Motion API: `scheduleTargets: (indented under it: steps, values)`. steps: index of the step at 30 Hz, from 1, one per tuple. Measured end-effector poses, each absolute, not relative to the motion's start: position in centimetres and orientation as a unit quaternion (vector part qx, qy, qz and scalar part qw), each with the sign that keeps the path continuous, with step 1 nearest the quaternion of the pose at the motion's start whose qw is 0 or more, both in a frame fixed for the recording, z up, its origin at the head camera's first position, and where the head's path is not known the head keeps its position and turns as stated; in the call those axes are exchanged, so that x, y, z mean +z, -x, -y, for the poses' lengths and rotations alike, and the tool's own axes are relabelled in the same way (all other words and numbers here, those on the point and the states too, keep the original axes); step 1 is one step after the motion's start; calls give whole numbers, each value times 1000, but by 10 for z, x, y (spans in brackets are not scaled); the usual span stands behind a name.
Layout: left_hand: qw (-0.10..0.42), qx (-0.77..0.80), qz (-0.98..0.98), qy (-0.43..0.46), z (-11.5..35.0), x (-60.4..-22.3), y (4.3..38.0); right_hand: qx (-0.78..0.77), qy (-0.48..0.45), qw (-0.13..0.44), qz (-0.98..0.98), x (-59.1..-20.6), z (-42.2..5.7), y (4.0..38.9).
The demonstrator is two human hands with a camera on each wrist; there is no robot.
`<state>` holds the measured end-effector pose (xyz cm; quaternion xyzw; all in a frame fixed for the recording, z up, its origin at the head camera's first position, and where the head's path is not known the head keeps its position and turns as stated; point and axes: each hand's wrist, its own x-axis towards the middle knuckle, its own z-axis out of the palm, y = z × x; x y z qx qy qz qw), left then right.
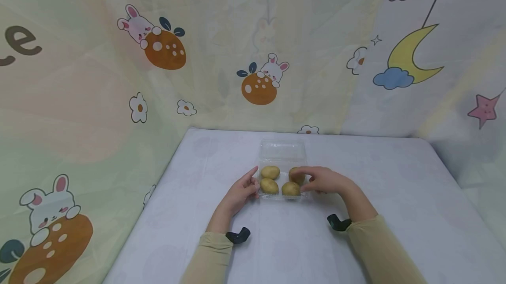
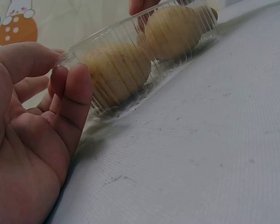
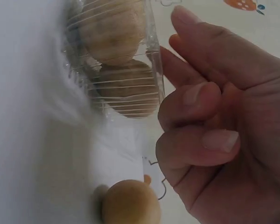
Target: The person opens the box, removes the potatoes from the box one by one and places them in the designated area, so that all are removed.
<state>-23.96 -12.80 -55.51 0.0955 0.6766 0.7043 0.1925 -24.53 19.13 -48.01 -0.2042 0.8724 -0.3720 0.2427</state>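
Note:
A clear plastic clamshell box (image 1: pixel 282 148) stands with its lid folded back, several potatoes (image 1: pixel 270 172) lying inside. At the box's left side, my left hand (image 1: pixel 240 191) pinches the clear edge between thumb and fingers, as the left wrist view (image 2: pixel 32 107) shows. My right hand (image 1: pixel 326 180) reaches over the right side, its index finger stretched across the back right potato (image 1: pixel 293 177) and partly hiding it. The other fingers bend loosely outside the ribbed wall in the right wrist view (image 3: pixel 200 107). I see no potato lifted by that hand.
A round, potato-coloured thing (image 3: pixel 131 205) sits outside the box in the right wrist view; in the head view it cannot be made out. A white cloth covers the table (image 1: pixel 284 249). Printed curtains (image 1: pixel 221 46) hang behind and beside it.

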Motion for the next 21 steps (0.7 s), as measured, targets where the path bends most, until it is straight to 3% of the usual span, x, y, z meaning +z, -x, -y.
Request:
scheduleTargets:
  steps: [21]
  values:
    - [195,709,-671,-94,128,-556,240,-282,215,332,-874,-460,-163,260]
